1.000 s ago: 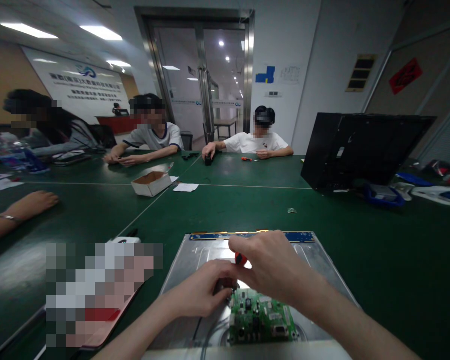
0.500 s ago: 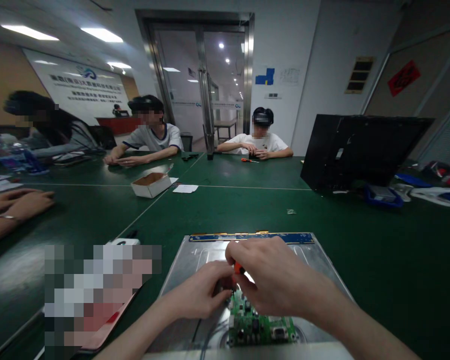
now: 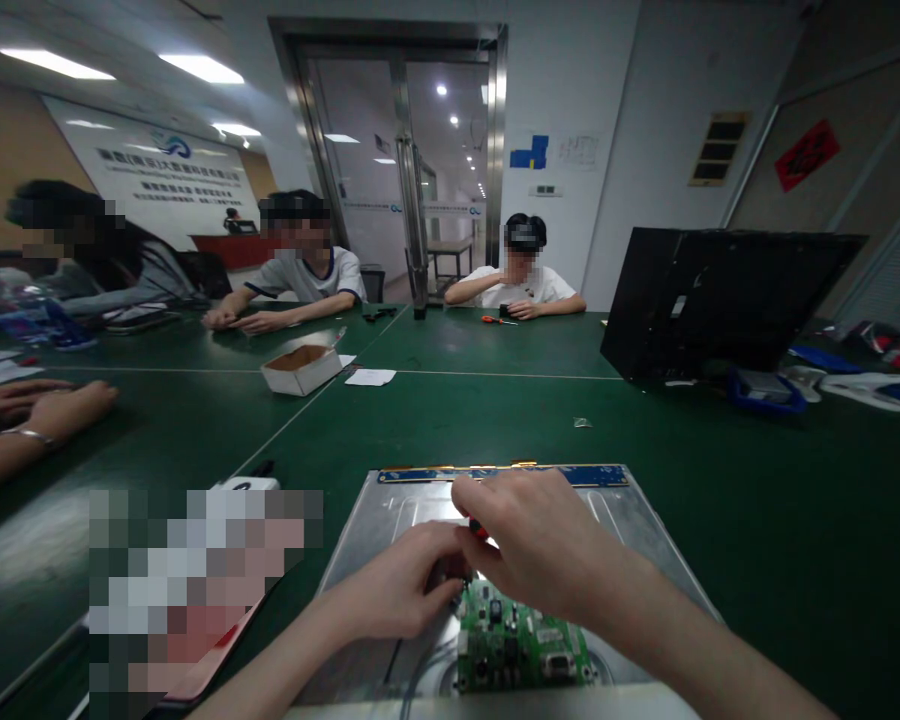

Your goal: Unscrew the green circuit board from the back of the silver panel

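My right hand point(image 3: 529, 535) is closed round the red and black handle of a screwdriver point(image 3: 478, 527), mostly hidden by the fingers. Close against it, my left hand point(image 3: 412, 578) has its thumb and fingers curled together at the upper left corner of a green circuit board point(image 3: 521, 640). Whatever sits between those left fingers is hidden. The board lies on the metal back of a flat display panel point(image 3: 360, 540), which has a blue circuit strip point(image 3: 502, 476) along its far edge. A grey cable point(image 3: 418, 680) runs from the board's left side.
A pink-edged item point(image 3: 202, 675), partly blurred out, lies left of the panel. Farther off are an open white box point(image 3: 300, 373), a paper slip point(image 3: 370, 377) and a small clear bag point(image 3: 583, 423). A black monitor housing point(image 3: 720, 300) stands right. Several people sit around the green table point(image 3: 487, 410).
My right hand has turned back and forth slightly on the screwdriver; my left has stayed put. Across the table, a person has drawn a small black object closer and raised one hand.
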Tool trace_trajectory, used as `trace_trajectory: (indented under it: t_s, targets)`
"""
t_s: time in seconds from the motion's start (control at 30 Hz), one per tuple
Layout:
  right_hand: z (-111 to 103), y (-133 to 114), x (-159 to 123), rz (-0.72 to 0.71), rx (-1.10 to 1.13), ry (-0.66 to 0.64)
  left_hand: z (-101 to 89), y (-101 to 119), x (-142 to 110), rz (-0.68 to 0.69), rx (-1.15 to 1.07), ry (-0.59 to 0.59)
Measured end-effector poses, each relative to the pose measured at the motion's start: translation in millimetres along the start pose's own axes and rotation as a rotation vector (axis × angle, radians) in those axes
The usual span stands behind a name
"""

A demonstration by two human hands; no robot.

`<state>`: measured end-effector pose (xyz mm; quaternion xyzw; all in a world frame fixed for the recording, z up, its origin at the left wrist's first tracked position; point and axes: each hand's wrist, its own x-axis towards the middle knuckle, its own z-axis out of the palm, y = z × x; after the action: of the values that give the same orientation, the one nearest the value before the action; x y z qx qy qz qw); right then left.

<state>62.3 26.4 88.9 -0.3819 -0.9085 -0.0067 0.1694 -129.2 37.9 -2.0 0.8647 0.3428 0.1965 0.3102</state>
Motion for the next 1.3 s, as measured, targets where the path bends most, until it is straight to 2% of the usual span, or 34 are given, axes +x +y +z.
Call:
trace_trajectory:
  t_s: [0.2, 0.33, 0.5, 0.7, 0.83, 1.07, 1.3]
  targets:
    - [-4.3, 0.8, -2.1, -0.034, 0.134, 0.022, -0.7, 0.7, 0.9, 0.045, 0.09, -0.017]
    - [-3.8, -0.8, -2.2, -0.035, 0.077, 0.016, 0.0, 2.5, 1.0, 0.081, 0.126, 0.012]
    - [-0.8, 0.4, -0.4, 0.007, 0.009, -0.01, 0.3, 3.9, 2.3, 0.102, 0.139, -0.053]
    - [1.8, -0.5, -0.4, -0.027, 0.058, 0.055, 2.0, 0.9, 2.5, 0.116, 0.168, -0.023]
    - [0.0, -1.1, -1.5, -0.055, 0.089, 0.032, 2.7, 1.5, 3.0, 0.144, 0.158, -0.006]
    - [-1.0, 0.8, -1.4, -0.022, -0.004, -0.001, 1.7, 3.9, 1.1, 0.097, 0.147, -0.042]
    - [0.2, -1.9, -0.4, -0.049, 0.077, 0.026, 2.8, 1.9, 0.1, 0.069, 0.112, -0.006]
